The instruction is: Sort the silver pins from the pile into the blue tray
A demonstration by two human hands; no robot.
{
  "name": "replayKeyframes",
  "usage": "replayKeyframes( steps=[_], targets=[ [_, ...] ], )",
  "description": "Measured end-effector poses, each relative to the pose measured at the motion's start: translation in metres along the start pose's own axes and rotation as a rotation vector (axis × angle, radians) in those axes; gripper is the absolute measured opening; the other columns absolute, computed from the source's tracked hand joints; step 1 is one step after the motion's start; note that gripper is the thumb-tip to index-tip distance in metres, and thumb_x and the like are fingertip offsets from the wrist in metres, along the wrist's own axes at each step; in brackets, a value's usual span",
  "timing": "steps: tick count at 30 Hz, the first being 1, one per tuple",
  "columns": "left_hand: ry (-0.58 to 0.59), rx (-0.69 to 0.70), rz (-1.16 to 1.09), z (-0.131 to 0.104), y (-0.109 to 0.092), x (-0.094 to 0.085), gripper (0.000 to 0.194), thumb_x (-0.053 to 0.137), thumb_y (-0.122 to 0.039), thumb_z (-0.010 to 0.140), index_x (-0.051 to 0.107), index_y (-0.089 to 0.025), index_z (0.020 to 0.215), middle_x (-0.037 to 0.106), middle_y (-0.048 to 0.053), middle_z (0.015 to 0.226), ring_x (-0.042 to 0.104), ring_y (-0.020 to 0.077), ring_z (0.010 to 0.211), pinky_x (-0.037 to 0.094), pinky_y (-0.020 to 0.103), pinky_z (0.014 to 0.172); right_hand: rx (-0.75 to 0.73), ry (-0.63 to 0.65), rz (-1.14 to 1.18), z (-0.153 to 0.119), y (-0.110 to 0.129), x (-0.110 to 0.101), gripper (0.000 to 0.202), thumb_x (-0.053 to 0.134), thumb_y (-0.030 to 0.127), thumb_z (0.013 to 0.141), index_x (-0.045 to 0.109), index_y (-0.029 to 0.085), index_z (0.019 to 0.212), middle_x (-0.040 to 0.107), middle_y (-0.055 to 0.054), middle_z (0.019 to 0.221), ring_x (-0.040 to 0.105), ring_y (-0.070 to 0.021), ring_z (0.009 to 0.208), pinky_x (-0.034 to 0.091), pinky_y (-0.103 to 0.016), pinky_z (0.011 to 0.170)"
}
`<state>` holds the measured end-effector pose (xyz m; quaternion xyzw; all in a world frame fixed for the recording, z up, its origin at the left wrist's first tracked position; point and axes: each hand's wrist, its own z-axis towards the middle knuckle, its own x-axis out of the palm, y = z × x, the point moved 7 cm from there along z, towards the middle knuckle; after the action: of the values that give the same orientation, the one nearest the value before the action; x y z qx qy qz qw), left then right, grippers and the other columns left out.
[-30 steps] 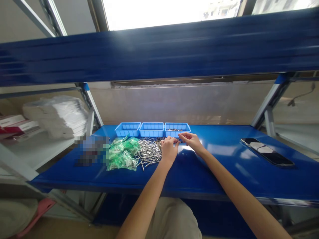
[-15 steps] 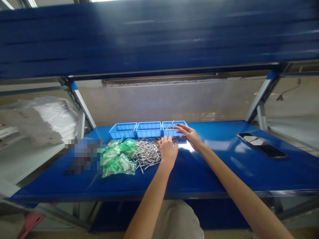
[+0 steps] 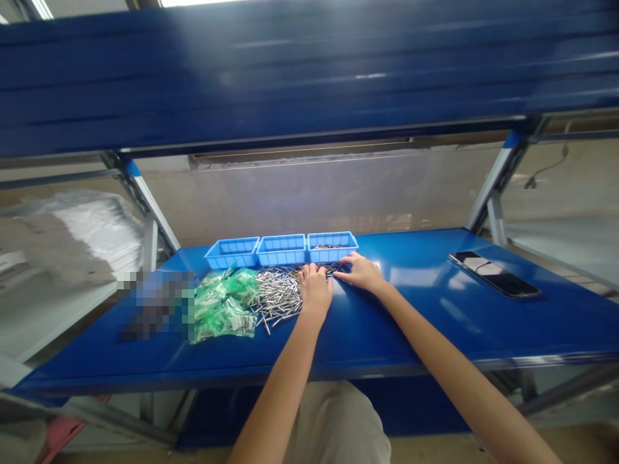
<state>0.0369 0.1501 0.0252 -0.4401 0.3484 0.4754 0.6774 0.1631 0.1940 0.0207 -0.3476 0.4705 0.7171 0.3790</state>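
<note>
Slim metal rods lie in a loose, crisscrossed pile on the blue surface, in front of three light-blue bins and just right of green plastic bags. The left hand rests palm down over the right part of the pile, its fingers slightly apart and bent onto the rods; whether it grips any, I cannot tell. The right hand reaches in from the other side, thumb and fingertips curved toward darker rods at the pile's right end; I cannot tell whether one is pinched between them. Behind the hands, the right bin contains more rods. The middle bin and left bin stand beside it in a row. A phone lies well apart on the right, and a plastic-wrapped stack sits on a shelf at the left.
</note>
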Motion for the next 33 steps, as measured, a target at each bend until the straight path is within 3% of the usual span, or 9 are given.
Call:
replayKeyframes(
  steps=[12,28,33],
  targets=[
    [-0.001,-0.031,0.016,0.0,0.005,0.0,0.014,0.05,-0.029,0.081,0.059,-0.019,0.083,0.053,0.008,0.096,0.044,0.0229,0.097,0.033,0.037,0.086,0.005,0.057,0.056,0.001,-0.002,0.005,0.018,0.058,0.043,0.072,0.068,0.029,0.077,0.067,0.003,0.082,0.058,-0.0154,0.075,0.036,-0.022,0.054],
    [-0.053,-0.01,0.017,-0.002,0.008,0.002,0.026,0.044,-0.037,0.083,0.06,-0.018,0.075,0.053,0.009,0.093,0.045,0.0239,0.095,0.035,0.04,0.084,-0.057,0.021,0.068,-0.003,0.012,-0.006,0.02,0.058,0.043,0.074,0.068,0.026,0.075,0.069,0.001,0.08,0.061,-0.0173,0.075,0.037,-0.023,0.056],
    [-0.091,-0.009,-0.005,-0.002,0.006,-0.001,0.029,0.037,-0.035,0.086,0.061,-0.017,0.083,0.054,0.009,0.092,0.046,0.0236,0.094,0.034,0.041,0.085,-0.035,-0.07,0.057,-0.002,0.01,-0.014,0.029,0.055,0.05,0.074,0.068,0.025,0.07,0.069,0.0,0.076,0.062,-0.0171,0.073,0.036,-0.023,0.054]
  ],
)
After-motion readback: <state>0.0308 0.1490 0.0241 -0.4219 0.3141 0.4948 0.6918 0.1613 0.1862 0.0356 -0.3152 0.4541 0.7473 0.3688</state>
